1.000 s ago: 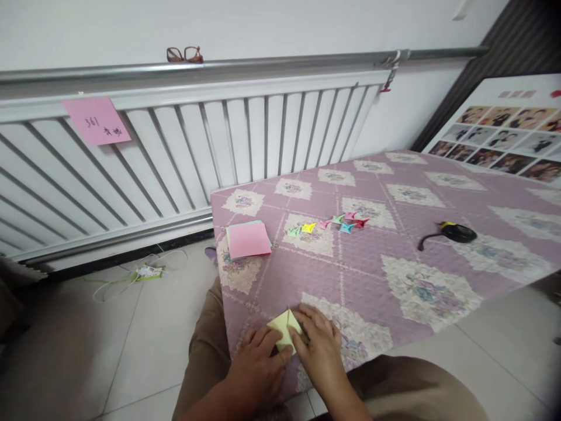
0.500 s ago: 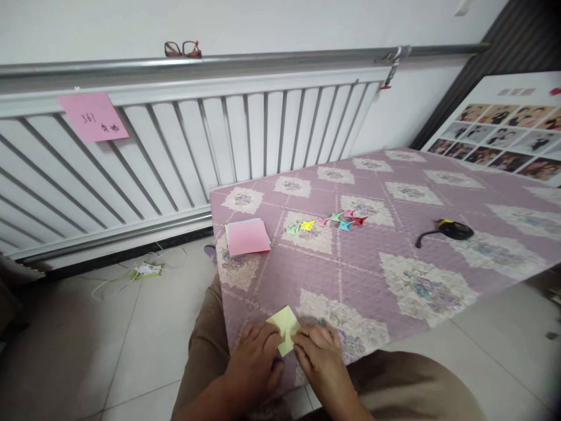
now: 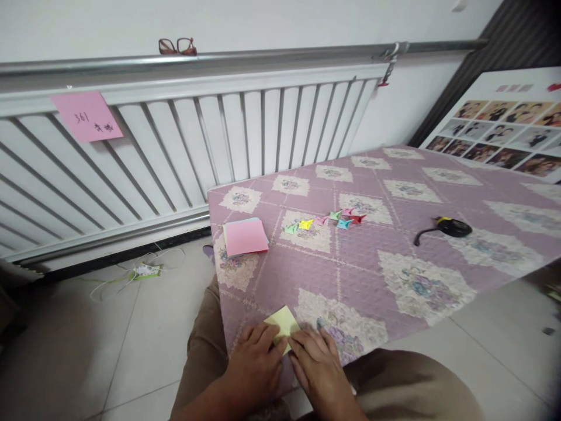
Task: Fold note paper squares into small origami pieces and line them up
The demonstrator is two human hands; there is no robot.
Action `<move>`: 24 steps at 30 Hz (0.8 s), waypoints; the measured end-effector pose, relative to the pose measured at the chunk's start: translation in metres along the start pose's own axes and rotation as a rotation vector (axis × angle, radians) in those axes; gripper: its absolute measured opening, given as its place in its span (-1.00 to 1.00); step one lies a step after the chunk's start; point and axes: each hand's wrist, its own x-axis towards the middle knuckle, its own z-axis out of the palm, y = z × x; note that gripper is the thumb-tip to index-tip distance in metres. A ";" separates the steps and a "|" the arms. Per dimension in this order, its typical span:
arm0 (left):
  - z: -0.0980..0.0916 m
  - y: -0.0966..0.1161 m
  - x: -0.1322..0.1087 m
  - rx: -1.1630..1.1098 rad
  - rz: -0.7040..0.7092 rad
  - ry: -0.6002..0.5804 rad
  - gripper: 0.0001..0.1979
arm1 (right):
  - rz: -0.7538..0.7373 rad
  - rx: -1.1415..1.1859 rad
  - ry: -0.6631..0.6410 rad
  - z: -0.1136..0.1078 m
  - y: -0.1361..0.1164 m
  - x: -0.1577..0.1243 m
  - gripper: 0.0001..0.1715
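A small piece of pale yellow folding paper [image 3: 284, 318] lies on the tablecloth [image 3: 307, 275] near the table's front corner. The fingers of my left hand [image 3: 258, 362], curled and close together, hold its left side. From the right, my right hand [image 3: 319, 363] presses its fingers on the paper's lower right edge. Fingertips of both hands nearly meet and hide the lower part of the sheet. Farther back sits a stack of coloured paper [image 3: 246, 237] with a pink sheet on top. Several small folded paper pieces [image 3: 305, 224] in green, yellow, pink, blue and red stand right of it.
A black and yellow tape measure [image 3: 454, 227] with a strap rests on the right side of the table. Behind the table are a white radiator [image 3: 249, 128] and a pipe with glasses [image 3: 177, 46] on it. A photo board [image 3: 504, 126] leans at the back right.
My right hand has shifted slightly left along the paper, bringing my fingertips closer together. More of the sheet's lower part is covered. The whole view has moved slightly.
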 end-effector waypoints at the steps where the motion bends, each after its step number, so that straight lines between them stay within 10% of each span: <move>1: 0.001 0.000 0.000 0.007 0.013 0.009 -0.62 | -0.016 -0.027 -0.010 0.000 0.001 -0.002 -0.62; 24: -0.012 -0.011 0.011 -0.226 -0.220 0.009 -0.84 | 0.297 0.034 -0.063 0.008 0.001 0.021 -0.85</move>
